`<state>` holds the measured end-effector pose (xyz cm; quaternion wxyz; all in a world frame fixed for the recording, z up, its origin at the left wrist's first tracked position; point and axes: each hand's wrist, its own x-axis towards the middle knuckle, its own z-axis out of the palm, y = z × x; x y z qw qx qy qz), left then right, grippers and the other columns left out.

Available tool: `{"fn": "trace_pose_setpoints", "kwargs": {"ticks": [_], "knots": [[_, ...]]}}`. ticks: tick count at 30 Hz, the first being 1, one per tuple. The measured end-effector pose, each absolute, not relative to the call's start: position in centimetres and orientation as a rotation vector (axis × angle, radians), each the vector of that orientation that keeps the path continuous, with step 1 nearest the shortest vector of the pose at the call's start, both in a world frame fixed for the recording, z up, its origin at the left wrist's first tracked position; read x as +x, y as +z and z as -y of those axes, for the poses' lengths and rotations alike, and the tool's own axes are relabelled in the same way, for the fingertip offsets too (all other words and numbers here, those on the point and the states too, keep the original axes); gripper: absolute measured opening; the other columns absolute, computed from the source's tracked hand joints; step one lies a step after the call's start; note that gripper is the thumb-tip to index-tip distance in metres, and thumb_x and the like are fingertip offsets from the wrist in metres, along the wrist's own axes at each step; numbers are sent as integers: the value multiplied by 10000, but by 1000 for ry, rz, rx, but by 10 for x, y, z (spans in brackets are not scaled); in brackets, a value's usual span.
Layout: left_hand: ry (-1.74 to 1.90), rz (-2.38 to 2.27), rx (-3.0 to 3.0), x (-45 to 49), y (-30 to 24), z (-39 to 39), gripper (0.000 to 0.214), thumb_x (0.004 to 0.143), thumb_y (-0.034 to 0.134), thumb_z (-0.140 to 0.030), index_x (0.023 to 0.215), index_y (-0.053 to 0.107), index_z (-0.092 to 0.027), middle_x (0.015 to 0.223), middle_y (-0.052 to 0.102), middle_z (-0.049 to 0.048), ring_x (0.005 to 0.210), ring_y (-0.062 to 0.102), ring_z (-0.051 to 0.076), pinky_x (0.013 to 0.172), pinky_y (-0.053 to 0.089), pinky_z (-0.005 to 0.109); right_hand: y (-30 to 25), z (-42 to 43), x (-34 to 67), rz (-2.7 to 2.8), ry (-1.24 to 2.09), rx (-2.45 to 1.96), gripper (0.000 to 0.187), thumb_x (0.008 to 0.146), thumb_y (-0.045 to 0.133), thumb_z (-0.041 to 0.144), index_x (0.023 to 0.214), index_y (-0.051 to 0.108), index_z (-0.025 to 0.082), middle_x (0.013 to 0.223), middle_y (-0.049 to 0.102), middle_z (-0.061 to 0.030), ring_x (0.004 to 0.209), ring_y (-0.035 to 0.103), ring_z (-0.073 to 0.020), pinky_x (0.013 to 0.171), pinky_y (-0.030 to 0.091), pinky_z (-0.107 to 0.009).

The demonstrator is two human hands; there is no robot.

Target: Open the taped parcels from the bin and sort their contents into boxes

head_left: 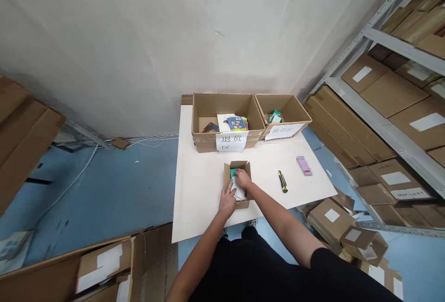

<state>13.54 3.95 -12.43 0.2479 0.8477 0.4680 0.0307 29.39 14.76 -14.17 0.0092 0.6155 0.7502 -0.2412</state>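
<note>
A small open cardboard box (227, 175) sits near the front of the white table (201, 181). My left hand (227, 202) rests against the box's near left side, fingers pointing along its wall. My right hand (242, 179) reaches inside the box, fingers curled on its contents: a green item (233, 172) and a white paper or packet (239, 191). What exactly the fingers grip is too small to make out.
A yellow-black utility knife (282, 181) and a pink item (304, 165) lie to the right on the table. Two larger labelled boxes (225, 119) (283, 116) with goods stand at the back. Shelving with cartons (392, 103) lines the right; more cartons (333, 221) lie on the floor.
</note>
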Motion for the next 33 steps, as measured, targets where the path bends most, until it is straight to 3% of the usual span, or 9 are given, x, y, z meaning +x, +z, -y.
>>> {"fn": "trace_pose_setpoints", "kwargs": {"ticks": [3,7,12,15,18,24,28,33], "knots": [[84,-1287,2297,127,-128,-39,210,905,664,-355,964,835,-249,1523,603,94,1634,121,374,1288,151,640,-150,-157,279,-2266,-782,1919,569,890,555,102,1457,601,119,1571,505,-204,1443,443,-340,1149,409,-436],[100,-1348,2265,122,-132,-35,213,914,650,-342,960,841,-261,1540,589,80,1632,130,370,1263,206,630,-157,-159,268,-2212,-787,1946,660,874,607,143,1529,522,142,1527,509,-228,1403,440,-384,1106,428,-496],[122,-1378,2237,124,-130,-32,209,904,656,-328,937,844,-244,1555,574,94,1626,157,373,1245,254,614,-146,-155,277,-2238,-684,2029,463,953,564,219,1400,617,111,1410,541,-236,1323,454,-367,1137,375,-481],[138,-1379,2199,125,-127,-34,201,890,670,-320,928,841,-222,1565,560,119,1623,171,373,1249,254,613,-135,-150,283,-2330,-547,2113,312,978,589,340,1202,698,154,1296,575,-193,1251,470,-349,1086,407,-464],[166,-1368,2189,124,-127,-36,191,879,690,-325,924,841,-217,1565,556,132,1619,180,373,1254,250,610,-128,-145,284,-2363,-508,2217,267,970,622,418,1103,682,195,1214,583,-145,1182,501,-326,1046,428,-439],[203,-1349,2231,123,-131,-33,168,897,711,-327,874,844,-226,1518,586,110,1576,264,402,1228,301,605,-120,-145,276,-2216,-641,2388,253,911,644,277,1154,638,205,1208,611,-105,1021,606,-257,933,480,-362],[230,-1353,2253,121,-131,-34,129,892,744,-310,880,844,-230,1441,615,111,1520,341,401,1199,338,609,-112,-148,277,-2471,-562,2373,359,878,637,185,1234,671,211,1287,645,-103,1143,606,-262,1040,467,-384],[187,-1340,2280,112,-127,-40,131,877,780,-347,879,849,-236,1475,595,97,1511,337,392,1185,351,581,-86,-155,276,-2748,-372,2318,321,903,643,186,1207,748,193,1374,663,-137,1332,541,-317,1173,425,-483]]}}
